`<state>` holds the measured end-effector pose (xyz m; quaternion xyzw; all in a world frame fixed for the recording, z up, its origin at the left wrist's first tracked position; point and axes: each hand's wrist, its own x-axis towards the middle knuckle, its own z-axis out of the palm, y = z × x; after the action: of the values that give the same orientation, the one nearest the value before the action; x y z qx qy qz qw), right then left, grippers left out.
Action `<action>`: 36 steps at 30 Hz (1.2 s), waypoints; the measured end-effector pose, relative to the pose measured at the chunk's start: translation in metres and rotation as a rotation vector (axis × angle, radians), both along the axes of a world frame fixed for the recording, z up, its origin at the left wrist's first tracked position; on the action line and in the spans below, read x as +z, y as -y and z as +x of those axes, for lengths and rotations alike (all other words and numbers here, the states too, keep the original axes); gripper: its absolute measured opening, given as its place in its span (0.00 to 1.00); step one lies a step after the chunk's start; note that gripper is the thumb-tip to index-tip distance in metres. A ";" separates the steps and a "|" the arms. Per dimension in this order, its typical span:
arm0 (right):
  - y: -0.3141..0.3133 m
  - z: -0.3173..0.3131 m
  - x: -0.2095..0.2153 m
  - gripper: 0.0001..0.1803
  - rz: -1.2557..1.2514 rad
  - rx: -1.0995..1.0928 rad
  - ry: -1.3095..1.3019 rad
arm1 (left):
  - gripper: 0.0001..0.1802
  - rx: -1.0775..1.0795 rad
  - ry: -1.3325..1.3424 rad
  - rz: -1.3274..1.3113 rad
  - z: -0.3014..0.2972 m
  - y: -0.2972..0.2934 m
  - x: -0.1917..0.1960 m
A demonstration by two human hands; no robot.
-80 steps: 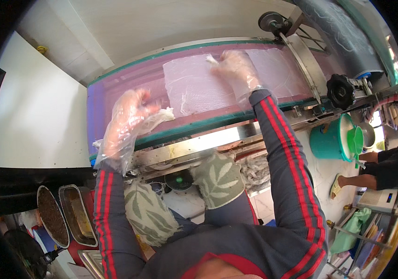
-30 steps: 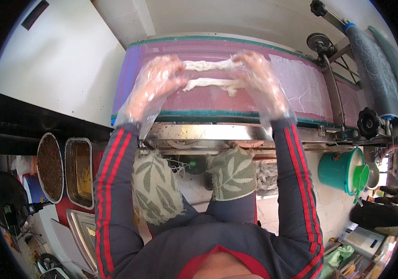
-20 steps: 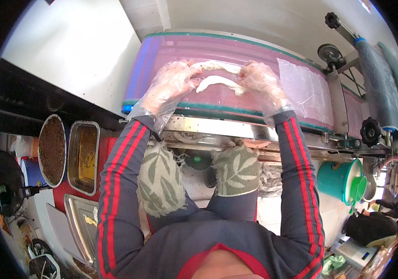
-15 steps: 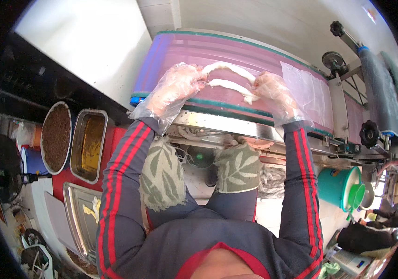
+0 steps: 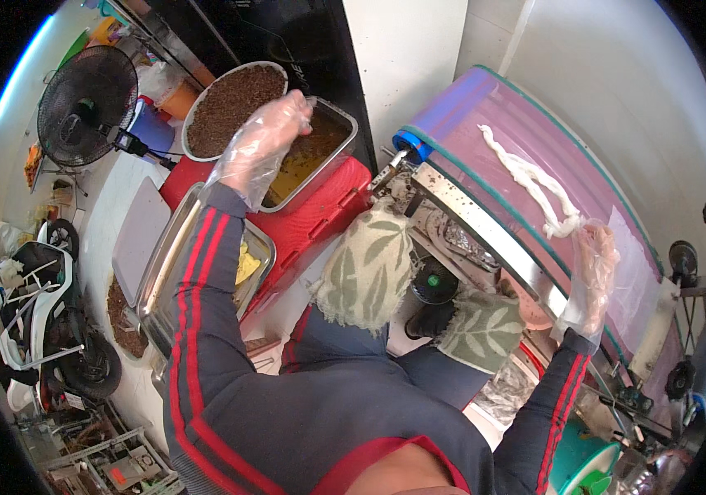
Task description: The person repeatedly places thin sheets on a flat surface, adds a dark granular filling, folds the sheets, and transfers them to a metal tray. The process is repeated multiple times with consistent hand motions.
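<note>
crossing metal pan [image 5: 354, 132] rim: left hand [image 5: 277, 124]

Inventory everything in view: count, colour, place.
Belt: 1, pink, right
Dough-like strands: 2, white, on belt
Sheet: 1, whitish, on belt
Pan: 1, metal-grey, upper centre
Tub: 1, pale-rimmed, left of pan
Tray: 1, metal-grey, below pan
Yellow pieces: count unclear, in tray
Box: 1, red, beside pan
Fan: 1, black, upper left
Two-wheeler: 1, white-black, far left
Bucket: 1, teal, lower right
Cloths: 2, green-patterned, lower centre
Panel: 1, white, top centre
Outer clutter: too small to count
Left hand: 1, clear-gloved, at pan rim
Right hand: 1, clear-gloved, at strands' end
Sleeves: 2, dark grey, red-striped, left and right
</note>
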<state>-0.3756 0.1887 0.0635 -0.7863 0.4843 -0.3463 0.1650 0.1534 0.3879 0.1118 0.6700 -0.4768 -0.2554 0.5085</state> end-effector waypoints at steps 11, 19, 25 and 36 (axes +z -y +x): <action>-0.013 -0.045 -0.007 0.11 0.089 -0.130 0.072 | 0.19 -0.040 0.278 -0.112 -0.085 0.110 -0.044; -0.017 -0.025 -0.035 0.11 0.166 -0.066 0.237 | 0.14 -0.704 0.879 -0.252 -0.325 0.224 -0.091; -0.043 -0.015 -0.021 0.07 0.183 -0.056 0.409 | 0.11 -0.660 0.283 -0.249 -0.324 0.225 -0.087; -0.055 0.011 -0.005 0.08 0.020 -0.046 0.175 | 0.32 -0.409 0.695 0.043 -0.186 0.236 -0.049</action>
<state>-0.3650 0.2435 0.0587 -0.7400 0.4896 -0.4124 0.2065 -0.0327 0.1515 0.0626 0.6180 -0.7386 -0.1193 0.2415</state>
